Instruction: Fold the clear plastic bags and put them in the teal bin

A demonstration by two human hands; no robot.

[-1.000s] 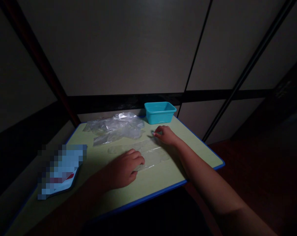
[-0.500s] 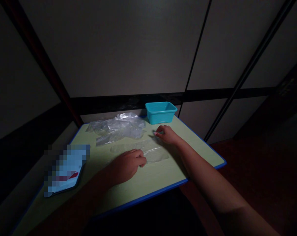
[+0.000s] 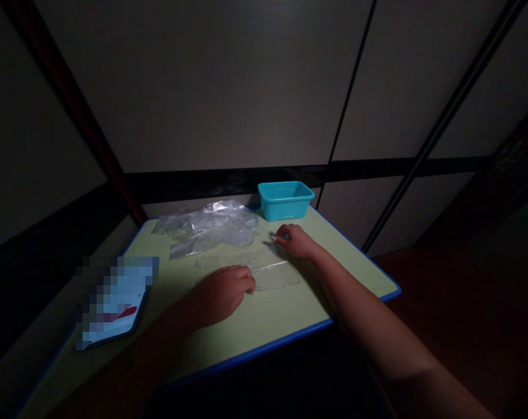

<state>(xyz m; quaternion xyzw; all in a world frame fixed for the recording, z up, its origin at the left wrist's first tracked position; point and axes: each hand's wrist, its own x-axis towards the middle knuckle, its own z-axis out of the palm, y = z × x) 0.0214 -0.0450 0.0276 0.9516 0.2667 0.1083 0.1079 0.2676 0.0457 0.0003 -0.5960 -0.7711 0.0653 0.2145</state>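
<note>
A flat, clear plastic bag (image 3: 270, 273) lies across the middle of the table, its near left part covered by my left hand (image 3: 224, 294). The fingers of that hand are curled down, thumb and forefinger together, at the bag's near edge. Just beyond the bag's far right side is my right hand (image 3: 295, 241), its thumb and forefinger pinched together. Something small and pale shows at those fingertips, too small to name. Behind the flat bag is a crumpled heap of clear plastic bags (image 3: 215, 226), touched by neither hand.
A turquoise plastic basket (image 3: 285, 208) stands at the table's far edge, beyond my right hand. At the left lies a phone or tablet (image 3: 119, 308) with a lit, blurred screen. The pale green table (image 3: 264, 331) has a blue rim and stands against dark-banded panels.
My left hand has shifted slightly to the left. The right hand stays almost in place, still pinched, and the bags and basket have not visibly moved.
</note>
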